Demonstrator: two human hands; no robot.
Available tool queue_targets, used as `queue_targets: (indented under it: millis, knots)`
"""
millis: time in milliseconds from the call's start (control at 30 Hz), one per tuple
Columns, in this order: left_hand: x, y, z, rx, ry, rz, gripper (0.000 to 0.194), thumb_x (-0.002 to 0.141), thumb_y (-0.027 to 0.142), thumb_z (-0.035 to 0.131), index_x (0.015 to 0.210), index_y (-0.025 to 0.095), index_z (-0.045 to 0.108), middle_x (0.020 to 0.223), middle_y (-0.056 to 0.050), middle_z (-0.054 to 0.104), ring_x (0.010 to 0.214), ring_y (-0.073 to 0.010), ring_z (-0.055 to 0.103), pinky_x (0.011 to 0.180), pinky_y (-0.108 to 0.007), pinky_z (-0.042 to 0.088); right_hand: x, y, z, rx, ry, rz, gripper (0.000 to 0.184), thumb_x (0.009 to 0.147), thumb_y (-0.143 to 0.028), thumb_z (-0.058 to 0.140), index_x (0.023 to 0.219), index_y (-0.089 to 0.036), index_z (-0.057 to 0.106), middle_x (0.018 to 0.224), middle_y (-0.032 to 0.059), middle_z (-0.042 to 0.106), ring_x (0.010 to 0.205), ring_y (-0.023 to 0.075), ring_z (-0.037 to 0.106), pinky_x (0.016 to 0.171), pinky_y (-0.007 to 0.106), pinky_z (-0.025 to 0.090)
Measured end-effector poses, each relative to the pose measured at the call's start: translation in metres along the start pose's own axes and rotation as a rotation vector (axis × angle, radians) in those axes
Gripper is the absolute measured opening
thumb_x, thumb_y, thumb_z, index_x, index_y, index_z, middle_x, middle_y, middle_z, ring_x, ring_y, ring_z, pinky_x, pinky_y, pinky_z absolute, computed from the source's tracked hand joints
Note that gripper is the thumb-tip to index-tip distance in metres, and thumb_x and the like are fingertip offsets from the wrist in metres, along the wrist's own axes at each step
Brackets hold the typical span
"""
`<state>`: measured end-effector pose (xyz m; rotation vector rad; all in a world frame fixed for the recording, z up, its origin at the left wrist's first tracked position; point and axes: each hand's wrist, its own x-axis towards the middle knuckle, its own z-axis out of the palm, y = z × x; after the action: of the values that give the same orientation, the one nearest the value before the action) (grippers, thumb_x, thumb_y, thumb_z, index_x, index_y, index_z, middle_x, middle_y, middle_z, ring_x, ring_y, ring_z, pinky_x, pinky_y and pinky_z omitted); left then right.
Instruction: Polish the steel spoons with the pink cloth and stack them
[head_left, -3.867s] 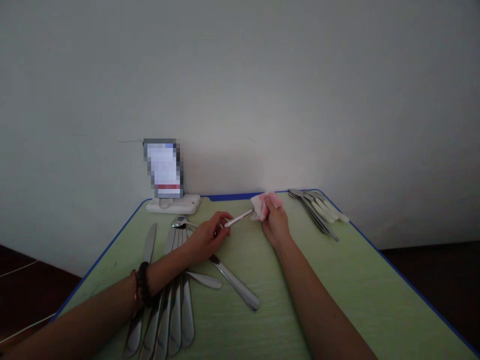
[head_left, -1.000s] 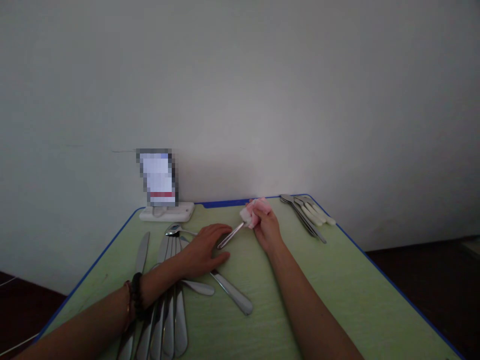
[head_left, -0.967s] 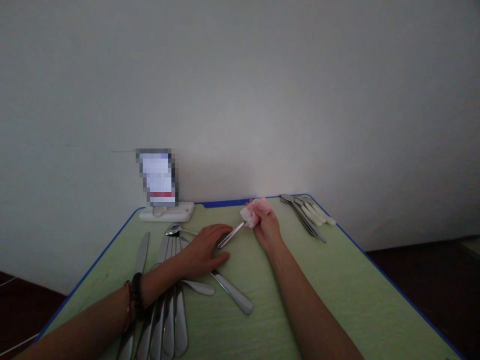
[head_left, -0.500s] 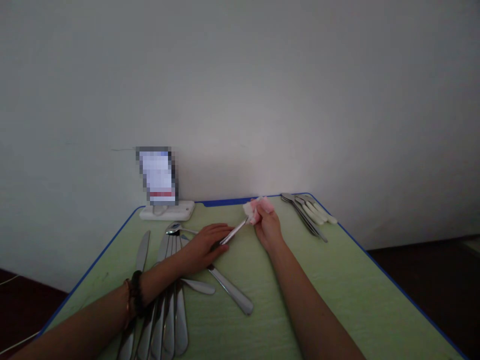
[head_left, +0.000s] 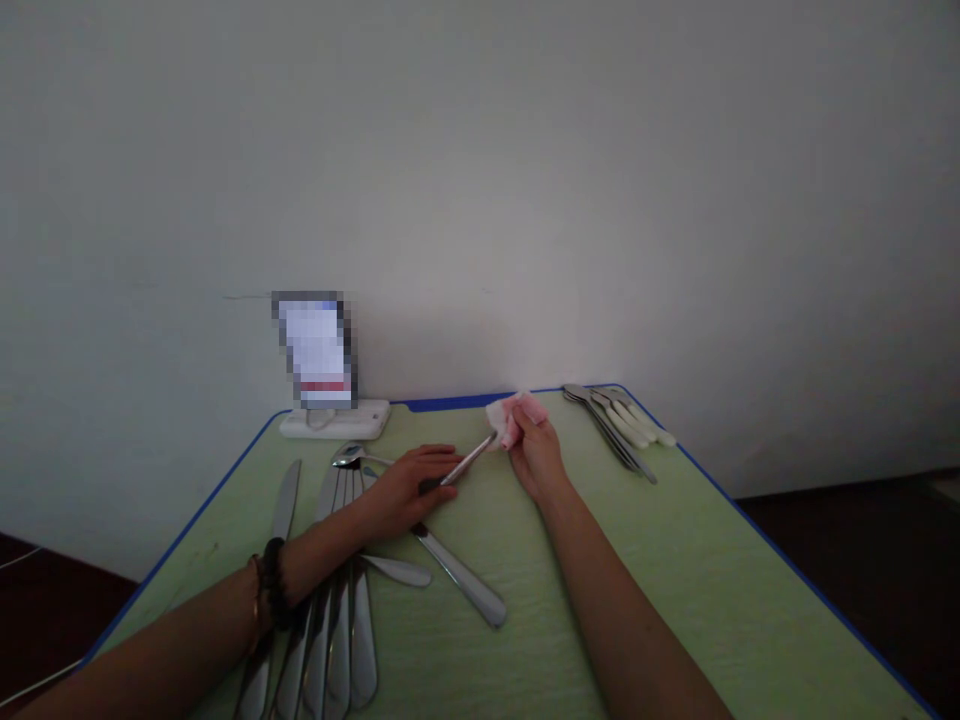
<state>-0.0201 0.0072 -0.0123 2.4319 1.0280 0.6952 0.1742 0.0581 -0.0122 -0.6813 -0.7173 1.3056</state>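
Observation:
My left hand is closed round one end of a slim piece of metal cutlery; its kind is hidden. The other end points up and right to a pink and white cloth, pinched in my right hand. Cloth and cutlery meet at the cloth's lower left edge. Under my left hand and forearm lie several metal utensils, handles toward me. A spoon shows its bowl beyond my left wrist. One thick metal handle slants out below the left hand.
A blurred upright screen stands on a white base at the back left. Several metal utensils and cream-handled ones lie at the back right. The green table has a blue edge and meets a grey wall.
The cutlery in my left hand has turned slightly and shows a narrower side. Both hands keep nearly the same place, and the cloth stays at its end.

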Motion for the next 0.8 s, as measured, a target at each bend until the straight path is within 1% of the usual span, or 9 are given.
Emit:
queue_targets:
  millis: [133,200,367,467,567,667,800]
  knots:
    - [0.000,-0.001,-0.001,-0.011,0.006,-0.021,0.032,0.088,0.030,0.054,0.117,0.022,0.064,0.120,-0.007,0.066,0.121,-0.0234,0.052,0.102,-0.042,0.042,0.000,0.000,0.000,0.013,-0.035,0.007,0.016,0.070,-0.032,0.067,0.064,-0.018,0.060,0.041,-0.0070,0.048,0.042,0.0089,0.041,0.058,0.026,0.045]
    - [0.000,-0.002,-0.001,-0.015,0.014,-0.026,0.031,0.088,0.030,0.053,0.116,0.021,0.064,0.119,-0.007,0.066,0.120,-0.0230,0.053,0.102,-0.041,0.042,0.001,0.001,-0.001,0.015,-0.045,0.013,0.015,0.070,-0.032,0.067,0.066,-0.019,0.061,0.040,-0.0071,0.048,0.042,0.0095,0.041,0.058,0.026,0.046]
    - [0.000,-0.004,0.000,-0.015,0.045,-0.044,0.031,0.089,0.030,0.050,0.115,0.021,0.065,0.119,-0.007,0.066,0.116,-0.0220,0.056,0.102,-0.040,0.043,0.002,0.003,-0.001,0.030,-0.024,0.017,0.014,0.070,-0.032,0.067,0.069,-0.018,0.062,0.042,-0.0076,0.047,0.044,0.0102,0.045,0.059,0.027,0.048]
    - [0.000,-0.002,0.000,-0.018,0.048,-0.040,0.032,0.090,0.032,0.050,0.115,0.021,0.065,0.119,-0.008,0.066,0.116,-0.0225,0.056,0.102,-0.040,0.043,0.002,0.003,0.001,0.068,0.006,0.024,0.018,0.071,-0.035,0.067,0.073,-0.019,0.060,0.047,-0.0063,0.052,0.052,0.0127,0.054,0.061,0.029,0.050]
    - [0.000,0.003,-0.001,0.004,0.010,-0.016,0.032,0.089,0.034,0.052,0.116,0.022,0.064,0.119,-0.007,0.066,0.119,-0.0231,0.052,0.103,-0.041,0.041,0.002,0.002,0.003,0.098,0.053,0.037,0.024,0.072,-0.040,0.067,0.079,-0.019,0.059,0.055,-0.0036,0.059,0.061,0.0154,0.060,0.060,0.029,0.050]
    - [0.000,0.007,-0.001,0.061,-0.028,0.002,0.031,0.088,0.035,0.054,0.115,0.023,0.065,0.123,-0.007,0.063,0.122,-0.0235,0.049,0.104,-0.043,0.038,0.002,0.001,0.004,0.107,0.051,0.032,0.029,0.073,-0.044,0.066,0.082,-0.018,0.059,0.058,-0.0023,0.061,0.063,0.0164,0.062,0.058,0.029,0.051]
    - [-0.001,0.009,0.000,0.100,-0.011,-0.006,0.031,0.088,0.034,0.054,0.116,0.023,0.063,0.130,-0.008,0.057,0.120,-0.0231,0.049,0.105,-0.042,0.038,0.002,-0.002,0.004,0.143,0.040,0.038,0.030,0.073,-0.048,0.065,0.081,-0.019,0.058,0.066,-0.0004,0.065,0.064,0.0155,0.063,0.058,0.029,0.052]
